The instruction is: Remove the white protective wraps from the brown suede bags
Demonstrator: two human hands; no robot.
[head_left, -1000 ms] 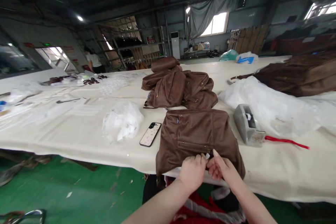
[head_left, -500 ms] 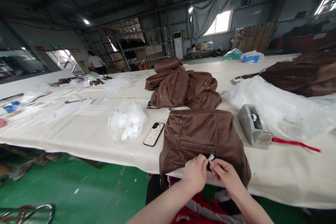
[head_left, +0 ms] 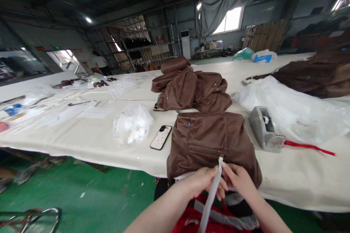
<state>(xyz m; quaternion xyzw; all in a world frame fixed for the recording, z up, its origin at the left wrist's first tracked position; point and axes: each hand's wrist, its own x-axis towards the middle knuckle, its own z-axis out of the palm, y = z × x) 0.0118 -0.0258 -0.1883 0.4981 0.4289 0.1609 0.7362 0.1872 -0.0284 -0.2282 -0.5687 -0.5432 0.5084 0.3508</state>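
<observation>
A brown leather-look bag [head_left: 207,134] lies on the table right in front of me, with a zipped pocket facing up. From the brass zipper pull [head_left: 222,156] a long whitish strip [head_left: 210,204] runs down toward me; its material is hard to make out. My left hand [head_left: 206,182] is closed around the strip from the left, its fingers partly behind it. On the other side my right hand [head_left: 239,178] pinches the strip's upper end, close to the pull. Both hands are over the bag's near edge.
A phone [head_left: 160,137] and a clear plastic bag of white scraps [head_left: 133,123] lie to the left. A grey tape dispenser [head_left: 265,129] with a red strip [head_left: 310,147] stands right, beside plastic sheeting [head_left: 295,109]. More brown bags [head_left: 188,87] are piled behind.
The small white piece at the zipper pull now shows as a long strip stretching down toward me. My left hand has dropped slightly and turned, its fingers now lower.
</observation>
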